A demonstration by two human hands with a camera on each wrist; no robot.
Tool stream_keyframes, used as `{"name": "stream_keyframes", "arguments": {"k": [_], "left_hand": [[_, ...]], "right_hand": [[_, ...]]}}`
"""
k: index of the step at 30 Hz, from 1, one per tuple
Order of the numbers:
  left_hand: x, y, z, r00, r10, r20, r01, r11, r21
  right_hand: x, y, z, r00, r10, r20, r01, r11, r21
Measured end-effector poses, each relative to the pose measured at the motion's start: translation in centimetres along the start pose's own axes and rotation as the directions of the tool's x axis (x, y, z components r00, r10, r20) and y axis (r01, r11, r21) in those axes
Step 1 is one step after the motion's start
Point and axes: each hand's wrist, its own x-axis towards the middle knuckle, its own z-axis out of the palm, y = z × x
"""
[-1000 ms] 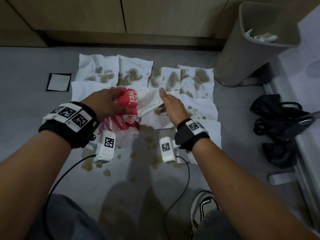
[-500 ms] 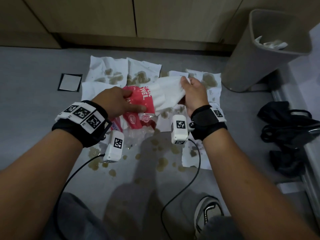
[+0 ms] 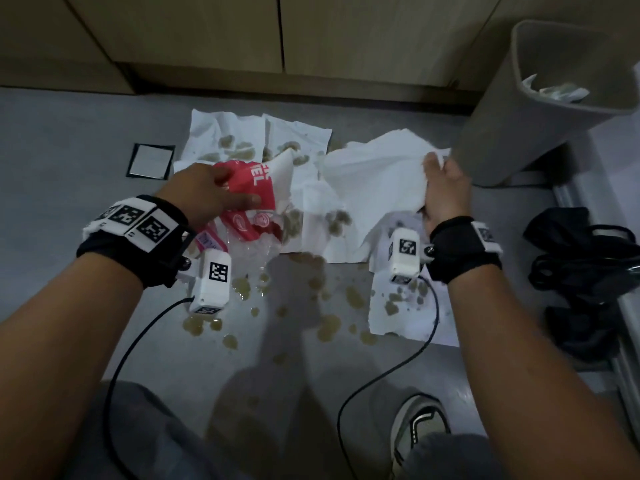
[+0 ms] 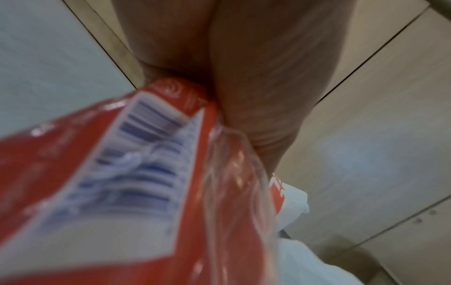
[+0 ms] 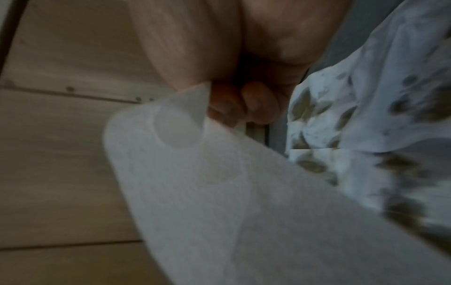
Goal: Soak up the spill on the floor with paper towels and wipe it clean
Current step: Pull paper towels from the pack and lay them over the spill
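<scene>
Brown spill drops [image 3: 327, 327] dot the grey floor in front of me. Several stained white paper towels [image 3: 225, 143] lie flat beyond them, toward the cabinets. My left hand [image 3: 211, 192] grips the red and white paper towel pack [image 3: 252, 188], whose barcode label [image 4: 136, 169] fills the left wrist view. My right hand [image 3: 445, 188] pinches the corner of a clean white paper towel [image 3: 374, 174] [image 5: 244, 202], held above the floor to the right of the pack. Stained sheets [image 5: 366, 115] show behind it in the right wrist view.
A grey waste bin [image 3: 540, 98] with used towels inside stands at the right, close to my right hand. A black bag [image 3: 585, 271] lies further right. Wooden cabinets [image 3: 277, 36] close off the far side. A small square floor plate [image 3: 150, 161] is at the left.
My right hand has pulled a clean towel out of the pack and swung it right, toward the bin, where it has spread wide. The left hand keeps hold of the pack.
</scene>
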Motion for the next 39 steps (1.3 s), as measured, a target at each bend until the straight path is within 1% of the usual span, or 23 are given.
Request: {"name": "stream_keyframes", "arguments": {"k": [2,4,6,7,9,14,17,21,23,25,27,28,30,32,33,34,35,36,37,38,39], "left_hand": [[0.0,0.0,-0.2,1.000,-0.008,-0.015,0.007,1.000,-0.031],[0.0,0.0,-0.2,1.000,-0.008,-0.018,0.007,0.999,-0.031],[0.0,-0.1,-0.2,1.000,0.001,-0.012,-0.002,1.000,-0.020],[0.0,-0.1,-0.2,1.000,0.006,-0.007,-0.006,1.000,-0.016],[-0.1,-0.2,-0.3,1.000,0.010,0.003,-0.010,1.000,-0.005],[-0.3,-0.2,-0.4,1.000,0.011,0.021,-0.011,1.000,0.007],[-0.4,-0.3,-0.5,1.000,0.006,0.022,-0.006,1.000,-0.009],[-0.6,-0.2,-0.5,1.000,-0.002,0.019,0.002,1.000,-0.020],[-0.7,-0.2,-0.5,1.000,-0.004,0.018,0.004,1.000,-0.025],[-0.7,-0.1,-0.5,1.000,-0.001,0.017,0.002,1.000,-0.021],[-0.8,0.0,-0.5,1.000,0.003,0.018,-0.003,1.000,-0.015],[-0.9,0.0,-0.5,1.000,0.005,0.020,-0.005,1.000,-0.011],[-0.9,0.0,-0.5,1.000,0.009,0.020,-0.009,1.000,-0.003],[-0.9,-0.1,-0.5,1.000,0.009,0.017,-0.009,1.000,-0.004],[-1.0,-0.1,-0.5,1.000,0.006,0.015,-0.006,1.000,-0.004],[-1.0,-0.1,-0.5,1.000,0.004,0.014,-0.004,1.000,-0.003],[-1.0,-0.1,-0.5,1.000,0.005,0.014,-0.005,1.000,0.001],[-1.0,-0.2,-0.6,1.000,0.009,0.013,-0.009,1.000,0.009],[-1.0,-0.2,-0.7,1.000,0.012,0.013,-0.012,1.000,0.017],[-1.0,-0.3,-0.7,1.000,0.013,0.013,-0.013,1.000,0.024],[-1.0,-0.4,-0.8,1.000,0.011,0.015,-0.012,0.999,0.030]], "right_hand": [[-1.0,2.6,0.2,0.999,0.020,0.033,-0.015,0.991,-0.130],[-2.3,5.7,0.4,0.994,0.083,0.075,-0.061,0.965,-0.254],[-3.7,8.8,0.4,0.981,0.154,0.116,-0.095,0.910,-0.404],[-4.6,10.0,0.4,0.974,0.183,0.134,-0.105,0.887,-0.449],[-6.1,12.4,0.1,0.965,0.210,0.158,-0.102,0.853,-0.511],[-9.0,16.4,-2.1,0.962,0.177,0.208,-0.021,0.808,-0.589],[-9.0,17.5,-3.5,0.957,0.185,0.222,0.005,0.757,-0.654],[-8.2,17.8,-4.7,0.956,0.190,0.224,0.032,0.691,-0.722],[-8.0,17.8,-4.8,0.966,0.168,0.198,0.051,0.626,-0.778],[-8.1,18.1,-4.9,0.980,0.062,0.189,0.133,0.499,-0.856],[-8.6,18.1,-4.6,0.975,-0.061,0.212,0.219,0.370,-0.903],[-9.0,18.0,-4.4,0.968,-0.115,0.222,0.248,0.328,-0.911],[-9.7,17.6,-3.6,0.949,-0.184,0.256,0.301,0.284,-0.910],[-10.2,17.7,-2.7,0.918,-0.188,0.348,0.384,0.219,-0.897],[-10.6,18.0,-2.2,0.892,-0.164,0.421,0.446,0.169,-0.879],[-11.2,18.5,-1.7,0.854,-0.135,0.502,0.517,0.117,-0.848],[-11.8,19.2,-1.1,0.811,-0.105,0.575,0.583,0.076,-0.809],[-12.4,19.9,-0.6,0.774,-0.066,0.629,0.632,0.053,-0.773],[-12.9,20.7,-0.3,0.753,-0.019,0.658,0.658,0.043,-0.751],[-13.1,21.5,-0.2,0.748,0.033,0.663,0.662,0.044,-0.748],[-13.1,22.2,-0.3,0.755,0.086,0.650,0.647,0.060,-0.760]]}}
